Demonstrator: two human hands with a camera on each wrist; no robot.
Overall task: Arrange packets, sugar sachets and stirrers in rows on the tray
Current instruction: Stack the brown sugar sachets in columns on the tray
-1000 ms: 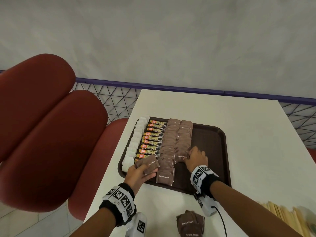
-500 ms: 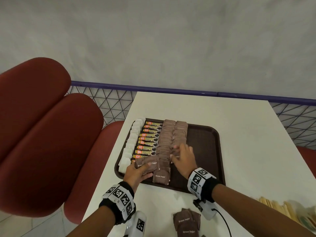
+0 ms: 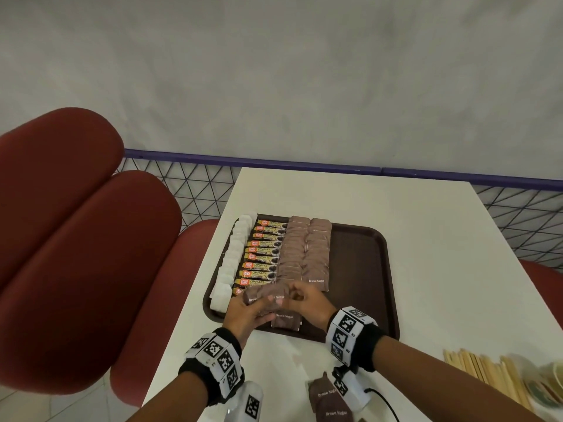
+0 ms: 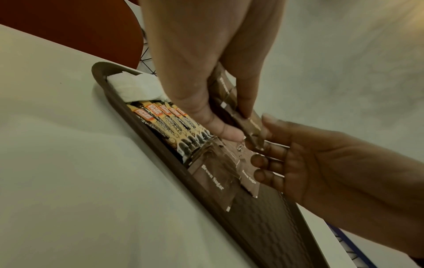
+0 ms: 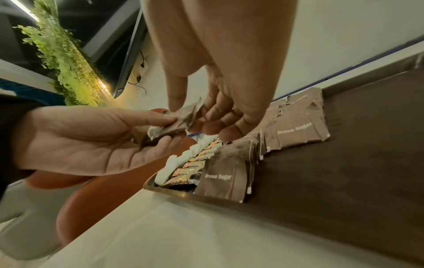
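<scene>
A brown tray [image 3: 359, 269] holds a row of white sachets [image 3: 234, 260], a row of coffee granule sticks [image 3: 262, 257] and two rows of brown sugar sachets [image 3: 304, 254]. Over the tray's near left corner my left hand [image 3: 259, 303] grips a small stack of brown sugar sachets [image 4: 243, 123] between thumb and fingers. My right hand [image 3: 294, 295] meets it from the right and pinches one sachet [image 5: 183, 116] of that stack. The nearest sachets of the rows [image 5: 220, 177] lie just under both hands.
Loose brown sugar sachets [image 3: 326, 400] lie on the white table near me. Wooden stirrers [image 3: 481, 373] and a cup [image 3: 551, 379] sit at the near right. Red chairs [image 3: 76, 239] stand left of the table; a mesh fence [image 3: 189, 187] runs behind it.
My right hand has left the right-hand brown sugar row and come left to the stack in my left hand. The left hand stays at the near left corner.
</scene>
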